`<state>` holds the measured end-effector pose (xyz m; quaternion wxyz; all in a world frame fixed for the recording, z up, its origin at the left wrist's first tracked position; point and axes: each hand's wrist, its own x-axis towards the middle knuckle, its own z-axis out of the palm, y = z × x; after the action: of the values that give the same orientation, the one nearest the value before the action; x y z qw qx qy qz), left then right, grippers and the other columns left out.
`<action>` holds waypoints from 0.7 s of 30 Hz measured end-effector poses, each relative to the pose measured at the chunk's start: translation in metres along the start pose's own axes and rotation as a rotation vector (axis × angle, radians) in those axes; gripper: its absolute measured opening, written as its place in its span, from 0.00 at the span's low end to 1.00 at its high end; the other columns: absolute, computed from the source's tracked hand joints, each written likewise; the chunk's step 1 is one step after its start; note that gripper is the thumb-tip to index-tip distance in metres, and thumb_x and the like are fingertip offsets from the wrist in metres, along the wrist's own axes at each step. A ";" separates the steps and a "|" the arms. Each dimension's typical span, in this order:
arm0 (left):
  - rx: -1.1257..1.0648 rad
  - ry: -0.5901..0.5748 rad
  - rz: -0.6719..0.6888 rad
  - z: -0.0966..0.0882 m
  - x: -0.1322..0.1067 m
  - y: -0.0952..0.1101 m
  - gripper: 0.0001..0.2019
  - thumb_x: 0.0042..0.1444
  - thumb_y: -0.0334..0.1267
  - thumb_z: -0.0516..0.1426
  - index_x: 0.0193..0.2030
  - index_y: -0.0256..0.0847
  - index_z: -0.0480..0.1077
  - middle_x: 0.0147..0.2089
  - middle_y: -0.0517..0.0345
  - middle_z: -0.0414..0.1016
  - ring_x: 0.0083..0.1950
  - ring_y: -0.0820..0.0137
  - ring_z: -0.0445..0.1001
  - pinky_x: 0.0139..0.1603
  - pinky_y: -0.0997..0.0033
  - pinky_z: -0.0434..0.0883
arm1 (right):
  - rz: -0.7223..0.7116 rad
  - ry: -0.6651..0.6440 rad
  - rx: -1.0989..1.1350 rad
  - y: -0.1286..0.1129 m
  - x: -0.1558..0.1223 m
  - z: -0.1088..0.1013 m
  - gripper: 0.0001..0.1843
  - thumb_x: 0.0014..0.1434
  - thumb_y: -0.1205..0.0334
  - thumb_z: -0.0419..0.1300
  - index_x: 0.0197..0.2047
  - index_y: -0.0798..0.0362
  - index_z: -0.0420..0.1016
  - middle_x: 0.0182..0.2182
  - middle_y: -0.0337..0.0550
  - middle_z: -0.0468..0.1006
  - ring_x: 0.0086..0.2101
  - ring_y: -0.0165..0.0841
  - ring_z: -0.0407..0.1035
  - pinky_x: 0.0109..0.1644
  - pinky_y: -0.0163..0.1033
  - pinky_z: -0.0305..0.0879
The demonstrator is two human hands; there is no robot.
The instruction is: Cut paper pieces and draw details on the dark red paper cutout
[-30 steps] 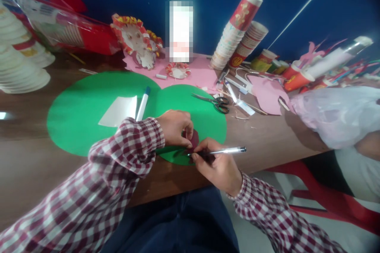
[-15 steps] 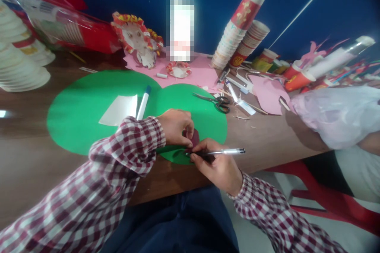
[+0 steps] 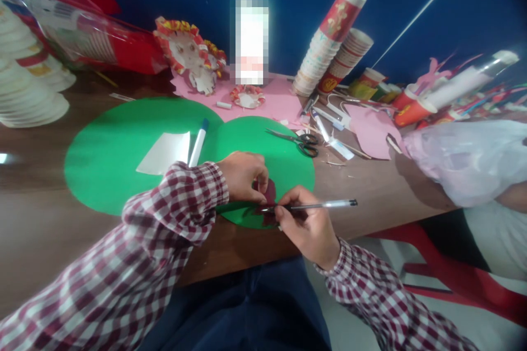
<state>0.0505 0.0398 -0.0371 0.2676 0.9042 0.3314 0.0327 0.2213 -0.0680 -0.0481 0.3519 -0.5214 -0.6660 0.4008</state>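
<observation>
My left hand (image 3: 244, 176) is closed, thumb and fingertips pinching a small dark-red piece (image 3: 269, 192) that looks like paper; part of it is hidden behind the fingers. My right hand (image 3: 305, 222) grips a pen (image 3: 321, 205) with a clear barrel, its tip pointing left at the lower part of the red piece. Both hands are over a green sheet (image 3: 263, 137) made of rounded shapes. Black-handled scissors (image 3: 304, 144) lie on the sheet beyond my hands. A white paper (image 3: 167, 153) and a white marker with a blue cap (image 3: 198, 142) rest left of them.
Leaning stacks of paper cups (image 3: 329, 38) stand at the back, beside pink paper (image 3: 284, 96) and paper-cup crafts (image 3: 185, 52). Cup stacks (image 3: 33, 88) are at the left. A plastic bag (image 3: 473, 159) sits at the right, near another person's arm (image 3: 513, 197).
My right hand has shifted slightly to the right with the pen, so the pen tip and more of the red piece show. My left hand stays in place.
</observation>
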 end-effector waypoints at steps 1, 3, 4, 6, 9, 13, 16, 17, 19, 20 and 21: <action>-0.002 0.002 -0.001 0.000 0.000 0.000 0.08 0.43 0.45 0.63 0.28 0.44 0.76 0.32 0.60 0.71 0.34 0.71 0.68 0.32 0.74 0.60 | 0.003 0.021 -0.010 -0.001 -0.001 0.000 0.04 0.58 0.64 0.57 0.33 0.52 0.63 0.20 0.33 0.67 0.19 0.25 0.62 0.20 0.29 0.57; -0.004 0.001 0.000 0.000 0.000 0.000 0.08 0.43 0.44 0.63 0.28 0.43 0.76 0.33 0.60 0.71 0.35 0.72 0.68 0.32 0.75 0.60 | 0.003 0.034 -0.038 -0.002 -0.001 0.000 0.05 0.57 0.65 0.57 0.32 0.52 0.63 0.18 0.31 0.63 0.17 0.24 0.59 0.19 0.29 0.54; -0.002 -0.001 0.005 0.000 0.000 0.000 0.08 0.43 0.44 0.63 0.28 0.43 0.76 0.33 0.60 0.71 0.35 0.72 0.68 0.32 0.75 0.60 | 0.003 0.027 -0.051 -0.003 -0.002 0.000 0.05 0.56 0.65 0.57 0.32 0.52 0.62 0.18 0.31 0.62 0.17 0.24 0.58 0.18 0.28 0.53; 0.011 -0.003 0.012 0.000 0.000 0.000 0.08 0.44 0.45 0.62 0.28 0.43 0.76 0.33 0.60 0.71 0.35 0.72 0.68 0.32 0.75 0.60 | -0.001 0.002 -0.067 -0.003 -0.001 0.001 0.05 0.56 0.65 0.57 0.31 0.52 0.62 0.18 0.31 0.63 0.17 0.24 0.58 0.18 0.28 0.52; 0.026 -0.004 0.014 0.000 0.000 -0.001 0.09 0.44 0.46 0.62 0.28 0.44 0.76 0.32 0.60 0.71 0.35 0.72 0.68 0.32 0.75 0.59 | -0.010 -0.017 -0.090 -0.002 -0.001 0.001 0.04 0.57 0.65 0.56 0.32 0.52 0.63 0.19 0.32 0.65 0.18 0.24 0.59 0.19 0.28 0.53; 0.021 -0.008 0.004 0.000 0.000 -0.001 0.09 0.44 0.45 0.62 0.28 0.44 0.76 0.33 0.59 0.71 0.35 0.71 0.67 0.33 0.74 0.60 | -0.021 -0.023 -0.126 0.001 -0.001 0.001 0.03 0.57 0.64 0.56 0.33 0.52 0.64 0.20 0.33 0.66 0.19 0.25 0.60 0.21 0.29 0.55; 0.019 -0.009 0.002 0.000 0.000 0.000 0.09 0.44 0.45 0.62 0.28 0.44 0.76 0.34 0.59 0.71 0.36 0.71 0.67 0.34 0.74 0.60 | -0.024 -0.030 -0.141 0.002 -0.001 0.001 0.03 0.58 0.63 0.56 0.33 0.52 0.64 0.20 0.32 0.64 0.19 0.25 0.60 0.21 0.30 0.55; 0.018 -0.008 0.001 0.000 0.000 0.000 0.09 0.44 0.45 0.62 0.28 0.44 0.76 0.34 0.59 0.71 0.36 0.71 0.67 0.34 0.74 0.59 | -0.025 -0.033 -0.144 0.002 -0.001 0.001 0.03 0.58 0.63 0.56 0.33 0.52 0.64 0.20 0.32 0.64 0.19 0.25 0.60 0.21 0.30 0.54; 0.014 -0.010 -0.003 0.000 0.000 0.000 0.09 0.44 0.45 0.62 0.29 0.44 0.76 0.34 0.59 0.71 0.36 0.72 0.67 0.34 0.75 0.59 | -0.031 -0.037 -0.155 0.001 -0.001 0.001 0.03 0.58 0.63 0.55 0.33 0.52 0.64 0.21 0.33 0.65 0.19 0.25 0.60 0.21 0.30 0.55; 0.013 -0.011 -0.005 0.000 0.000 0.000 0.08 0.44 0.45 0.62 0.29 0.44 0.76 0.34 0.59 0.71 0.35 0.72 0.67 0.34 0.75 0.59 | -0.034 -0.037 -0.161 0.001 -0.001 0.001 0.03 0.58 0.63 0.55 0.33 0.52 0.64 0.21 0.34 0.65 0.20 0.25 0.60 0.22 0.30 0.55; 0.013 -0.010 -0.006 0.000 0.000 0.000 0.08 0.44 0.45 0.62 0.29 0.44 0.76 0.34 0.59 0.71 0.35 0.72 0.67 0.34 0.75 0.60 | -0.037 -0.036 -0.166 0.001 -0.001 0.001 0.03 0.58 0.63 0.55 0.33 0.52 0.64 0.22 0.34 0.66 0.20 0.25 0.60 0.22 0.30 0.55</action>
<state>0.0504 0.0399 -0.0373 0.2636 0.9050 0.3328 0.0252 0.2204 -0.0689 -0.0494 0.3029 -0.5289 -0.7128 0.3471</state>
